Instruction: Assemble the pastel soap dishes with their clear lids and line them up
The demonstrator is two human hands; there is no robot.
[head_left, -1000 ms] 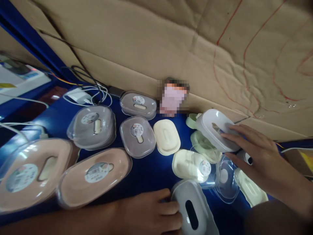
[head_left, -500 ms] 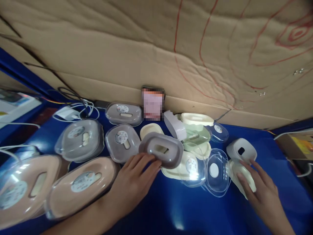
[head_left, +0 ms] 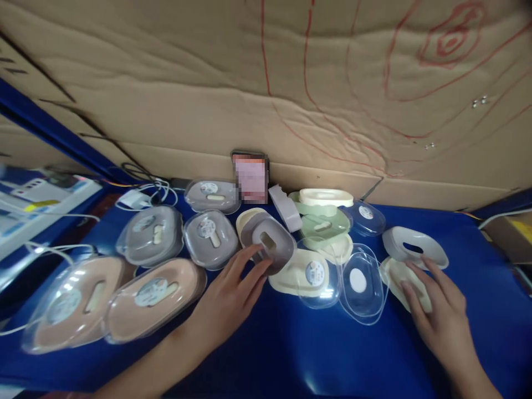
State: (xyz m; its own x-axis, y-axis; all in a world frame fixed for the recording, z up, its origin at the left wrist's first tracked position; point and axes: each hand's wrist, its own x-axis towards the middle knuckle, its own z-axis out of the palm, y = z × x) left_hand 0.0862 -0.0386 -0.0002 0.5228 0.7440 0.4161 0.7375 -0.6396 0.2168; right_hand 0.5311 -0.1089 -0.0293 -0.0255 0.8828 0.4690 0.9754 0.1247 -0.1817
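Observation:
My left hand (head_left: 226, 302) grips a grey oval tray (head_left: 269, 241) with a slot in its middle, holding it tilted over a cream tray (head_left: 246, 219) on the blue table (head_left: 291, 354). My right hand (head_left: 440, 318) rests flat with its fingers on a cream tray (head_left: 399, 272); a white tray (head_left: 413, 247) with a slot lies just behind it. Between my hands lie a clear lid (head_left: 361, 282) and a cream box (head_left: 305, 271) with a round label.
Two pink lidded boxes (head_left: 153, 296) and three grey lidded boxes (head_left: 210, 238) lie at the left. Green and cream trays (head_left: 324, 213) pile up at the back. A cardboard wall (head_left: 291, 100) stands behind; white cables (head_left: 137, 197) lie at the far left.
The view has swung right. My left hand lifted the grey tray from the near edge and carried it back over the cream tray. My right hand left the white tray and settled on the cream one.

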